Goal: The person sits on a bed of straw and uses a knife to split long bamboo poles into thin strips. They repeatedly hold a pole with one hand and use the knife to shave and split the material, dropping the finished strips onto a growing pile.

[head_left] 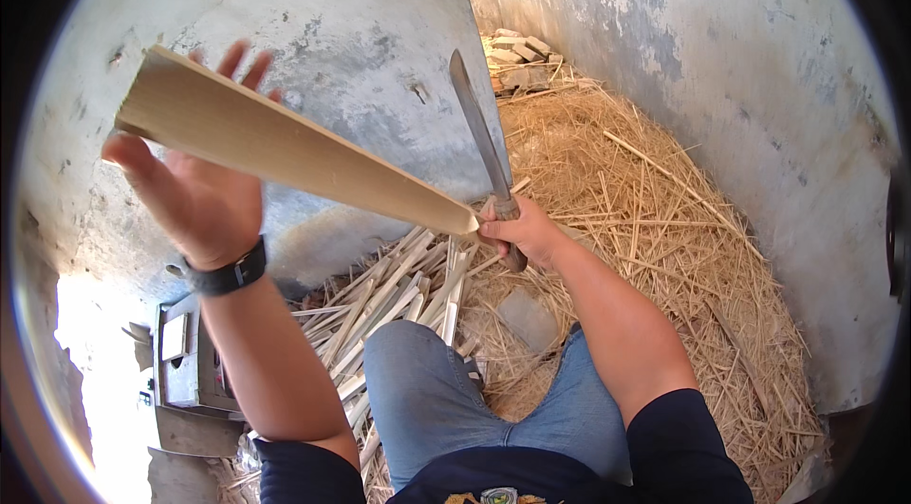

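A long split bamboo piece point(285, 141) slants across the view, its wide end at the upper left and its narrow-looking end by my right hand point(533, 233). That hand is closed round the handle of a machete point(480, 129), whose blade points upward; the bamboo's near end meets the thumb side of the same hand. Behind and below the wide end, my left hand point(211, 205) is open with thumb and fingers spread. Whether its palm touches the bamboo I cannot tell. A dark wristband point(231, 273) circles the left wrist.
Several split bamboo strips point(380, 293) lie piled by my left knee. Straw-like shavings point(645, 248) cover the floor to the right. Worn walls point(759, 77) stand on both sides, bricks point(517, 53) at the back, and a grey box point(186, 362) at lower left.
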### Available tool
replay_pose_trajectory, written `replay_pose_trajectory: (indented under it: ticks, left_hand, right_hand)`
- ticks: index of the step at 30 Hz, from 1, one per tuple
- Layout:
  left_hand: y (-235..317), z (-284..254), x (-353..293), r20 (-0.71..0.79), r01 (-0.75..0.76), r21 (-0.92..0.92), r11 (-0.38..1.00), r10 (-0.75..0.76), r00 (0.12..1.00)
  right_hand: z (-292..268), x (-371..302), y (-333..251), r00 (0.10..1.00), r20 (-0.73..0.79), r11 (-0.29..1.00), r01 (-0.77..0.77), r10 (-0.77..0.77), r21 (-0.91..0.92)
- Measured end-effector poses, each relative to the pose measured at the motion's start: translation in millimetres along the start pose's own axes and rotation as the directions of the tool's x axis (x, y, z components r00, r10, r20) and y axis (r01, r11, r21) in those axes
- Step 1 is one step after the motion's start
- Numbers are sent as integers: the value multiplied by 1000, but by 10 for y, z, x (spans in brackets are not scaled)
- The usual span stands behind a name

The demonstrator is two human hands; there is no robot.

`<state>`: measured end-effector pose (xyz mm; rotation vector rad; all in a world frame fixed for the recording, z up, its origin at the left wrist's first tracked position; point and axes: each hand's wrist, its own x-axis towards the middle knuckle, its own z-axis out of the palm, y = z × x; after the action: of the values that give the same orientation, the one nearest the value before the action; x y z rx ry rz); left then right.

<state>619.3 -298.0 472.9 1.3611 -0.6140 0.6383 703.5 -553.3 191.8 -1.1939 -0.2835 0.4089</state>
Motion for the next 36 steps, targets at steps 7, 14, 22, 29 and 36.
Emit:
replay_pose_trajectory:
  ticks: [7, 14, 22, 29, 36]
  left_hand:
    - [191, 318, -118, 272, -57, -442, 895, 194, 943]
    - [399, 425, -103, -44, -215, -163, 963, 211, 977]
    - [-168, 641, 9, -225, -178, 58, 982, 186, 956]
    - [-117, 856, 216, -223, -207, 157, 966, 239, 945]
    - [-594, 773, 424, -333, -201, 307, 930, 303, 893]
  right_hand:
    - [144, -211, -137, 1000, -7, 996, -29, 29, -87]
    - [17, -472, -321, 964, -221, 929, 58, -147, -365]
    - [208, -776, -536, 895, -360, 803, -1, -266, -596]
    - [353, -957, -471, 925, -374, 864, -128, -74, -486]
    - [731, -1014, -632, 889, -366, 890, 91, -275, -446]
